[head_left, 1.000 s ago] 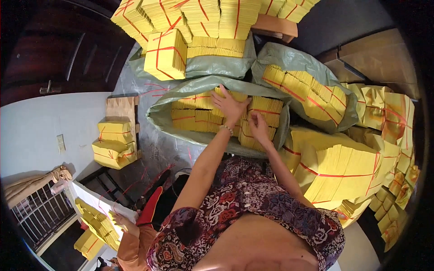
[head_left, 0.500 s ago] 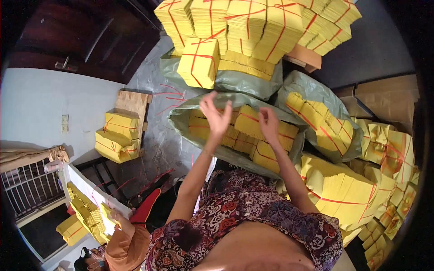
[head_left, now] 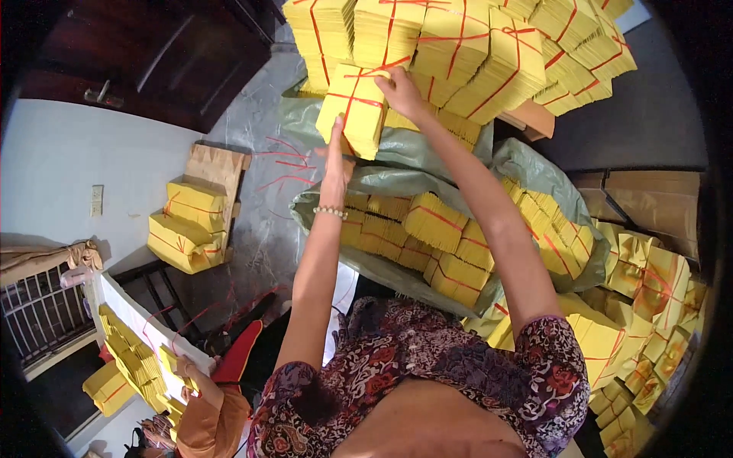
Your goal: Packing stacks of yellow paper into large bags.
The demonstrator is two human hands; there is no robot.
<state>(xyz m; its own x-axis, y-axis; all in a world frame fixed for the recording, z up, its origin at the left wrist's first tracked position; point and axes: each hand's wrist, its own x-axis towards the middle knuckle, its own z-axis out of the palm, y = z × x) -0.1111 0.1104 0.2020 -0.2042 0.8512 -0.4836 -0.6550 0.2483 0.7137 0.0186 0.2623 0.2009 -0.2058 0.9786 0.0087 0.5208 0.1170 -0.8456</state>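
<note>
A yellow paper bundle (head_left: pixel 353 107) tied crosswise with red string rests against the tall stacks at the top. My right hand (head_left: pixel 403 93) is closed at its upper right corner, fingers curled by the string's knot. My left hand (head_left: pixel 334 153) reaches its lower left side, seen edge-on with a finger stretched up along the bundle; part of the hand is hidden. Below my arms lies an open green plastic sack (head_left: pixel 305 210) holding several yellow bundles (head_left: pixel 435 217) in rows.
Tall tied yellow stacks (head_left: pixel 458 46) stand behind. Another green sack (head_left: pixel 534 160) of bundles sits at the right, near more yellow paper piles (head_left: pixel 603 336). Loose red strings (head_left: pixel 282 164) lie on the grey floor. A co-worker in an orange sleeve (head_left: pixel 210 420) handles yellow paper at lower left.
Both hands have moved up and away from above the near sack to the tied bundle. My right hand has closed at its corner. The view has shifted slightly.
</note>
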